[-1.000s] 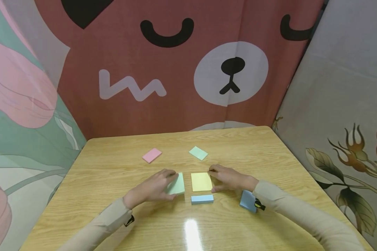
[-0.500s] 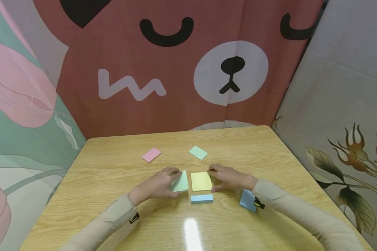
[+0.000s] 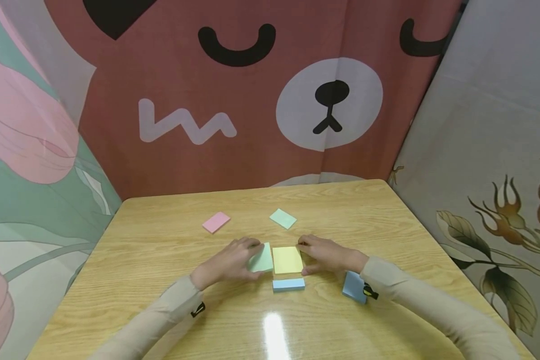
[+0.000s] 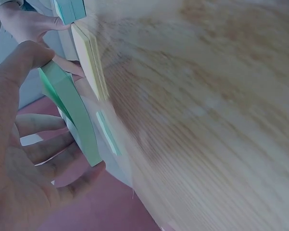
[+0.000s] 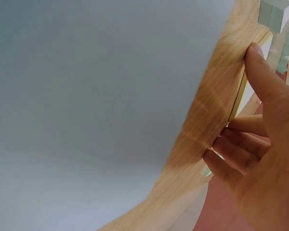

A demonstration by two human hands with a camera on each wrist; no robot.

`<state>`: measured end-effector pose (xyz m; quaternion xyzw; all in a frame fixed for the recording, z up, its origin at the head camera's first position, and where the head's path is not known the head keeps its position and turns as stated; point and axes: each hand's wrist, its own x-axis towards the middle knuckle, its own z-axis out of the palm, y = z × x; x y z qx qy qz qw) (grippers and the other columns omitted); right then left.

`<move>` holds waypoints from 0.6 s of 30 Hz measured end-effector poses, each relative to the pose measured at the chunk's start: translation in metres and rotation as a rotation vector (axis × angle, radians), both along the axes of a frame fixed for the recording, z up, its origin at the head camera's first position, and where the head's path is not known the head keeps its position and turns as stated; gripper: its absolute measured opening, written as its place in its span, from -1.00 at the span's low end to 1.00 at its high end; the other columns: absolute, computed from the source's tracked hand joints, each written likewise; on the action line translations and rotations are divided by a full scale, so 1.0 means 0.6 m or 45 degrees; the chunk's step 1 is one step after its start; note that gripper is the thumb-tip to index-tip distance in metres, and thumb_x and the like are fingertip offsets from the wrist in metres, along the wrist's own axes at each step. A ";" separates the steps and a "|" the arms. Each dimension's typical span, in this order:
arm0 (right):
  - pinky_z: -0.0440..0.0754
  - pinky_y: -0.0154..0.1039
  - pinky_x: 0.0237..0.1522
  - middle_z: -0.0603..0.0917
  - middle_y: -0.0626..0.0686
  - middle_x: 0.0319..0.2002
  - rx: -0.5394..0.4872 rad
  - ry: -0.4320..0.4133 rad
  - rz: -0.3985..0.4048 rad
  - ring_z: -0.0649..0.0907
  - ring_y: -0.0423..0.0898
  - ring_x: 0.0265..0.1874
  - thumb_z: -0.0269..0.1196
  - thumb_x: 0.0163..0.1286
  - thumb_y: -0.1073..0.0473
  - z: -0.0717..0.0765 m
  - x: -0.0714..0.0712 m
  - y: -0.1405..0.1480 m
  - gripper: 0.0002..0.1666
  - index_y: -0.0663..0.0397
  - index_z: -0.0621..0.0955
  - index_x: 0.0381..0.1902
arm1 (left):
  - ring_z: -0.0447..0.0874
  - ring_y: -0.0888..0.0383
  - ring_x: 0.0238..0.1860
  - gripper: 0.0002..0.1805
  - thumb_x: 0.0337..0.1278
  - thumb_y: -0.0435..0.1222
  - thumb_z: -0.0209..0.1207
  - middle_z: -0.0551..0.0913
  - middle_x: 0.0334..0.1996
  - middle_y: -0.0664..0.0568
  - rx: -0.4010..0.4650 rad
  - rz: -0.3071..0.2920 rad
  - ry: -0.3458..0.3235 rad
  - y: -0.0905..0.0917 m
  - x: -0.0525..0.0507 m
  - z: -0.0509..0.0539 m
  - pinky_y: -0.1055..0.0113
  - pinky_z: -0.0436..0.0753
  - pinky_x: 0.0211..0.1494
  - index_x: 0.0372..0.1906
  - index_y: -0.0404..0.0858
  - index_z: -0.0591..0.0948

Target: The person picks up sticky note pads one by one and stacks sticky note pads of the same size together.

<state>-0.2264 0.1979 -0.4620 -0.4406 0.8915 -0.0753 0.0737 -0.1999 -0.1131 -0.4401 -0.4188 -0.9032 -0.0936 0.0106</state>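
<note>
My left hand (image 3: pixel 231 260) grips a pale green sticky note pad (image 3: pixel 262 258) by its edges, thumb at the near side and fingers at the far side. In the left wrist view this pad (image 4: pixel 74 108) looks thick, and some sheets at its side spread apart. A yellow sticky note pad (image 3: pixel 287 260) lies flat just right of it, with a narrow gap between them. My right hand (image 3: pixel 327 254) holds the yellow pad at its right side, thumb near and forefinger far; the right wrist view shows these fingertips at the yellow pad's edge (image 5: pixel 238 98).
A light blue block of notes (image 3: pixel 288 285) sits just in front of the yellow pad. Another blue pad (image 3: pixel 354 287) lies partly under my right wrist. Farther back are a small pink pad (image 3: pixel 216 222) and a small green pad (image 3: pixel 283 218) on the wooden table (image 3: pixel 162 225).
My left hand has moved right and slightly away from me with the green pad, bringing it close to the yellow one. The right hand and the other pads have stayed put.
</note>
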 end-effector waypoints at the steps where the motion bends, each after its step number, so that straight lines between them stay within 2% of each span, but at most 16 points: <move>1: 0.53 -0.04 0.13 0.37 0.22 0.28 0.000 0.003 0.000 0.44 0.08 0.21 0.27 0.35 -0.22 -0.001 0.000 0.000 -0.09 0.41 0.39 0.35 | 0.40 -0.19 0.28 -0.20 0.13 0.05 0.31 0.46 0.26 -0.26 0.002 0.003 -0.009 0.002 -0.001 0.000 -0.15 0.41 0.28 0.33 -0.40 0.46; 7: 0.53 -0.05 0.15 0.38 0.23 0.28 0.007 0.023 0.017 0.44 0.07 0.21 0.24 0.37 -0.24 -0.006 0.000 0.003 -0.08 0.42 0.38 0.35 | 0.35 -0.18 0.31 -0.19 0.16 0.07 0.28 0.41 0.30 -0.27 -0.012 0.010 -0.059 0.014 -0.008 -0.005 -0.19 0.41 0.25 0.35 -0.39 0.43; 12: 0.53 -0.05 0.15 0.40 0.22 0.26 0.002 0.044 0.033 0.46 0.07 0.20 0.21 0.38 -0.26 -0.007 -0.002 0.003 -0.09 0.42 0.40 0.34 | 0.36 -0.19 0.30 -0.18 0.16 0.08 0.29 0.42 0.29 -0.28 -0.016 0.002 -0.052 0.024 -0.014 -0.007 -0.12 0.46 0.24 0.35 -0.39 0.43; 18: 0.50 -0.04 0.18 0.39 0.21 0.27 0.010 0.016 0.007 0.44 0.06 0.22 0.21 0.38 -0.27 -0.002 -0.002 0.002 -0.09 0.39 0.39 0.35 | 0.38 -0.18 0.29 -0.19 0.15 0.08 0.29 0.44 0.28 -0.27 -0.015 -0.006 -0.039 0.031 -0.019 -0.010 -0.06 0.45 0.27 0.34 -0.40 0.45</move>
